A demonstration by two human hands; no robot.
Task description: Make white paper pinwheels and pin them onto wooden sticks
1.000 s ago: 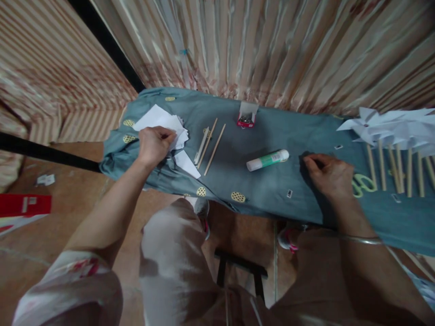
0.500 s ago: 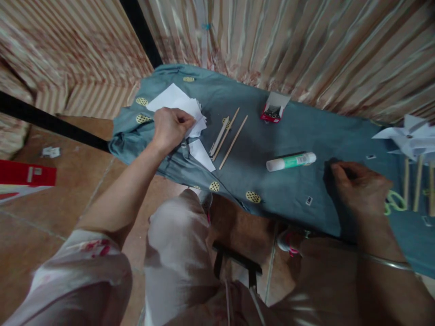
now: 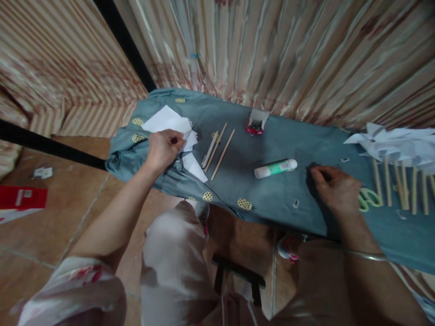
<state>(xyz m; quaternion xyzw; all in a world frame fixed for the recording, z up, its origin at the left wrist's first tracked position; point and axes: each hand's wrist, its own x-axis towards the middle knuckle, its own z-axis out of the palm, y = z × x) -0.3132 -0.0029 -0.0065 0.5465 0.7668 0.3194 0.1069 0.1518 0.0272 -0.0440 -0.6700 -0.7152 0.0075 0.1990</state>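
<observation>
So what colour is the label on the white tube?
The label is mostly green, with a whitish patch towards one end; the head view shows it best.

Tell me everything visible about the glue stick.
The glue stick looks like a white plastic tube with a green label band carrying a pale, dark-marked patch. It lies on its side on the teal cloth, slightly slanted, its right end farther away. Only the cloth touches it; the right hand is nearby but apart. Whether it is capped isn't clear.
</observation>
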